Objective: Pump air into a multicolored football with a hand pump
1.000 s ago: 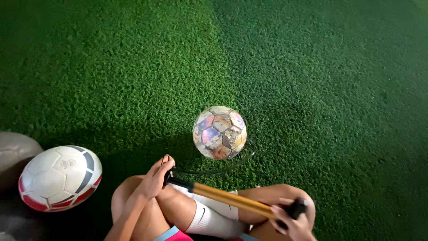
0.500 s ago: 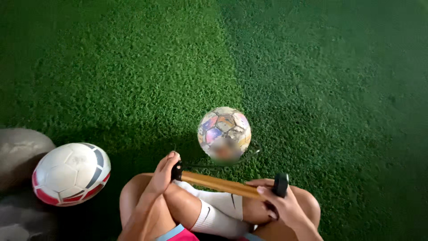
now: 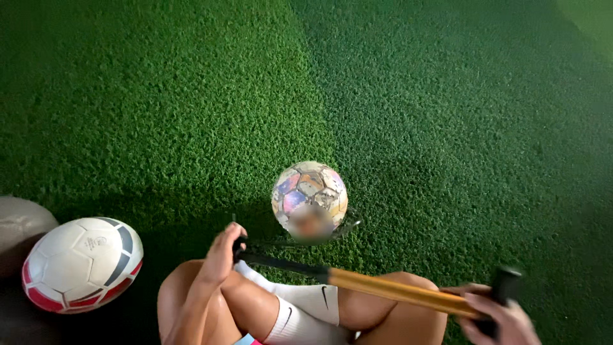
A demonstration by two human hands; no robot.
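Farthest out from the left hand's grip, at the frame's left edge, lies a grey rounded ball (image 3: 19,223), partly cut off, and touching it on its right a white ball (image 3: 80,264) with red and dark patches, both on green artificial turf (image 3: 415,96). The left hand (image 3: 222,252) is closed around the dark end of a hand pump (image 3: 383,287), fingers curled over it, just above the person's bare knee and white sock (image 3: 306,303). From that grip the pump runs rightward across the legs: a thin dark rod first, then a yellow barrel. Just beyond the left grip, up and to its right, sits a worn multicoloured ball (image 3: 310,195) on the turf, with a thin dark hose (image 3: 287,243) leading toward its underside. At the far end the right hand (image 3: 501,316) wraps the pump's black handle (image 3: 504,287), fingers closed on it.
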